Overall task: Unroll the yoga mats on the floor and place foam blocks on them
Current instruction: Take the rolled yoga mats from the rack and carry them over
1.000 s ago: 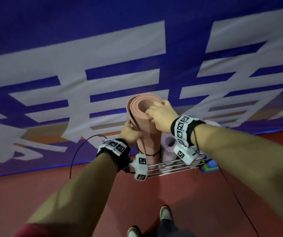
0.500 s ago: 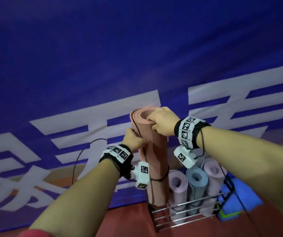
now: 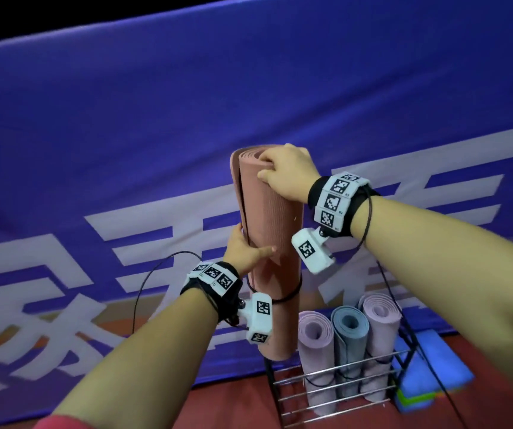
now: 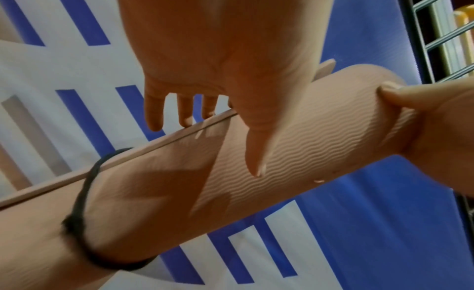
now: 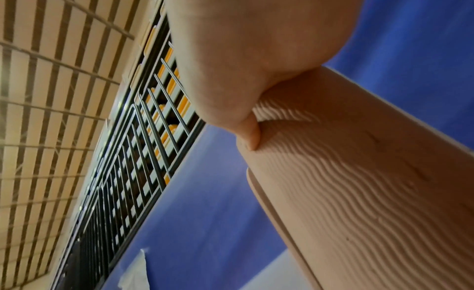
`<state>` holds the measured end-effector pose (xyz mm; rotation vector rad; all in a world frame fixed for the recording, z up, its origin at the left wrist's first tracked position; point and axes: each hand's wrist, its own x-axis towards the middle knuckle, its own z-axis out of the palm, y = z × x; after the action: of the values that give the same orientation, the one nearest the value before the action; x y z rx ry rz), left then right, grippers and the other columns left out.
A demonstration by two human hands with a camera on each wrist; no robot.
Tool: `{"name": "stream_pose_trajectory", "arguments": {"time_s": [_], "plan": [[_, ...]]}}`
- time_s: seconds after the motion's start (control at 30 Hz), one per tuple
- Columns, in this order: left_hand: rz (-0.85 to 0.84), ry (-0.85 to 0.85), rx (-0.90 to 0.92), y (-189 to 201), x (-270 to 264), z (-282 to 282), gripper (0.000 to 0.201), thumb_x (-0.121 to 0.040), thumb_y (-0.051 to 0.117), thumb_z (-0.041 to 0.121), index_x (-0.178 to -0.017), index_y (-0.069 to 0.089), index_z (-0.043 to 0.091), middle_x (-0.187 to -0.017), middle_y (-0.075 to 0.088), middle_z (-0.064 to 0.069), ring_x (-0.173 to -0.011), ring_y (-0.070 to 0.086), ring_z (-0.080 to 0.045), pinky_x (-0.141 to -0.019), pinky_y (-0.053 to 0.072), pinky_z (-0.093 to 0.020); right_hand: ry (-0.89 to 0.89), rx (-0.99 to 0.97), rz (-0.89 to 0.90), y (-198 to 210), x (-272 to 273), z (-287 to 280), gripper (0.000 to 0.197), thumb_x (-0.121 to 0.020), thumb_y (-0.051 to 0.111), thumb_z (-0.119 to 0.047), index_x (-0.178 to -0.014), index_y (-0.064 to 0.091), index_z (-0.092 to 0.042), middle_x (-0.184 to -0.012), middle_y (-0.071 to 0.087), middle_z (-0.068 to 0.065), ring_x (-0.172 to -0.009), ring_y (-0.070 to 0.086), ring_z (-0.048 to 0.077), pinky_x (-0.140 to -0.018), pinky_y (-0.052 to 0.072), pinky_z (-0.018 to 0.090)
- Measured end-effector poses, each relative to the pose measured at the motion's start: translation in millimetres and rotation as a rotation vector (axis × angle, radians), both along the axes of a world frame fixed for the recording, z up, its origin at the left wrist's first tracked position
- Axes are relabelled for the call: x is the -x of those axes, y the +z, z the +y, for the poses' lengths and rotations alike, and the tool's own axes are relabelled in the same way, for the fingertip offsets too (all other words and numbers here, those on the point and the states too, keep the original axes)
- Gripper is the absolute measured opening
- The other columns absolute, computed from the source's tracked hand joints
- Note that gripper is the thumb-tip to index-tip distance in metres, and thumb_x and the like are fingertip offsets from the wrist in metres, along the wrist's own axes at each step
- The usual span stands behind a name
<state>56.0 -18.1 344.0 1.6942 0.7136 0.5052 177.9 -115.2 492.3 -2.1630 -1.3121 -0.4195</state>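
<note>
The left hand (image 3: 243, 249) is nearest, cupped against the left side of the rolled pink mat (image 3: 272, 249) about halfway up its length; the left wrist view shows its thumb (image 4: 254, 150) laid flat along the ribbed surface while the other fingers (image 4: 184, 107) reach past the loose outer edge of the roll, only lightly curved. Just below this hand a black elastic band (image 3: 291, 294) circles the mat and keeps it rolled. Above and beyond the left hand, the right hand (image 3: 286, 173) clamps the top end of the same mat, fingers hooked over the rim into the open spiral and the thumb (image 5: 250, 132) pressed against the outer wall, as the right wrist view shows. The mat stands upright in the air between the two hands, its lower end hanging just over the near left corner of a wire rack (image 3: 335, 394) on the red floor (image 3: 233, 407). Below and to the right of the hands, three more rolled mats stand on end in that rack: a lilac mat (image 3: 315, 351), a grey-blue mat (image 3: 350, 345) and a second lilac mat (image 3: 379, 332), side by side and touching. Further right, beside the rack, a stack of foam blocks (image 3: 434, 376) lies on the floor, blue on top with green edges beneath. Behind everything hangs a blue banner (image 3: 249, 103) with large white characters.
</note>
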Motion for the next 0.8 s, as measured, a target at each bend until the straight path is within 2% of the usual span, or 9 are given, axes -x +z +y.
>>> {"name": "stream_pose_trajectory", "arguments": {"time_s": [0.07, 0.17, 0.27, 0.33, 0.47, 0.53, 0.6, 0.7, 0.8], "plan": [[0.012, -0.003, -0.005, 3, 23, -9, 0.121, -0.034, 0.088, 0.041, -0.140, 0.035, 0.020, -0.127, 0.060, -0.004, -0.113, 0.063, -0.025, -0.096, 0.053, -0.048, -0.036, -0.047, 0.020, 14, 25, -15, 0.030, -0.088, 0.061, -0.037, -0.113, 0.069, -0.022, -0.114, 0.070, 0.000, -0.116, 0.054, 0.027, -0.101, 0.033, 0.034], [0.052, 0.030, -0.011, 15, 54, -23, 0.089, -0.038, 0.076, 0.033, -0.121, 0.045, 0.021, -0.116, 0.066, -0.010, -0.103, 0.067, -0.029, -0.091, 0.056, -0.046, -0.089, -0.103, 0.071, 26, 56, -35, 0.025, -0.087, 0.060, -0.036, -0.103, 0.070, -0.020, -0.104, 0.071, 0.000, -0.109, 0.057, 0.027, -0.097, 0.038, 0.035], [0.190, 0.085, -0.066, 7, 100, -32, 0.063, -0.053, 0.071, 0.029, -0.110, 0.055, 0.007, -0.106, 0.069, -0.012, -0.096, 0.068, -0.032, -0.087, 0.057, -0.046, -0.148, -0.175, 0.169, 28, 102, -60, 0.029, -0.087, 0.063, -0.037, -0.112, 0.069, -0.023, -0.114, 0.070, -0.001, -0.116, 0.057, 0.025, -0.101, 0.038, 0.034], [0.266, 0.112, -0.091, -11, 134, -36, 0.062, -0.047, 0.069, 0.037, -0.103, 0.060, 0.011, -0.106, 0.070, -0.014, -0.095, 0.067, -0.033, -0.086, 0.057, -0.045, -0.181, -0.229, 0.272, 23, 135, -78, 0.030, -0.086, 0.066, -0.036, -0.114, 0.069, -0.024, -0.117, 0.069, -0.002, -0.117, 0.058, 0.023, -0.103, 0.038, 0.033], [0.494, 0.225, -0.067, -69, 202, -37, 0.077, -0.045, 0.059, 0.044, -0.115, 0.057, 0.010, -0.114, 0.062, -0.018, -0.103, 0.060, -0.040, -0.088, 0.055, -0.050, -0.242, -0.346, 0.524, 1, 202, -116, 0.036, -0.075, 0.068, -0.040, -0.106, 0.072, -0.022, -0.108, 0.072, -0.003, -0.109, 0.063, 0.023, -0.100, 0.046, 0.040], [0.539, 0.241, -0.012, -74, 238, -54, 0.081, -0.047, 0.057, 0.049, -0.119, 0.059, 0.012, -0.118, 0.062, -0.018, -0.104, 0.060, -0.041, -0.089, 0.054, -0.052, -0.240, -0.412, 0.653, -14, 218, -134, 0.051, -0.065, 0.066, -0.045, -0.109, 0.072, -0.021, -0.111, 0.072, -0.002, -0.109, 0.064, 0.024, -0.100, 0.048, 0.042], [0.507, 0.215, 0.024, -68, 272, -77, 0.073, -0.060, 0.057, 0.048, -0.121, 0.062, 0.008, -0.120, 0.064, -0.020, -0.107, 0.062, -0.041, -0.090, 0.055, -0.050, -0.220, -0.443, 0.735, -29, 228, -154, 0.056, -0.060, 0.066, -0.042, -0.109, 0.072, -0.016, -0.110, 0.072, 0.002, -0.106, 0.066, 0.025, -0.097, 0.051, 0.044], [0.445, 0.158, 0.134, -42, 318, -120, 0.047, -0.093, 0.051, 0.026, -0.130, 0.057, -0.002, -0.130, 0.060, -0.025, -0.116, 0.061, -0.042, -0.083, 0.057, -0.041, -0.239, -0.468, 0.812, -17, 272, -199, 0.040, -0.075, 0.072, -0.026, -0.110, 0.071, -0.009, -0.108, 0.071, 0.007, -0.101, 0.065, 0.023, -0.094, 0.052, 0.037], [0.492, 0.222, 0.104, -43, 353, -155, 0.038, -0.096, 0.048, 0.012, -0.127, 0.057, -0.007, -0.127, 0.061, -0.028, -0.114, 0.062, -0.042, -0.081, 0.055, -0.039, -0.196, -0.516, 0.858, -19, 294, -245, 0.032, -0.087, 0.070, -0.012, -0.117, 0.066, -0.003, -0.108, 0.065, 0.006, -0.098, 0.060, 0.016, -0.084, 0.045, 0.024]]}}
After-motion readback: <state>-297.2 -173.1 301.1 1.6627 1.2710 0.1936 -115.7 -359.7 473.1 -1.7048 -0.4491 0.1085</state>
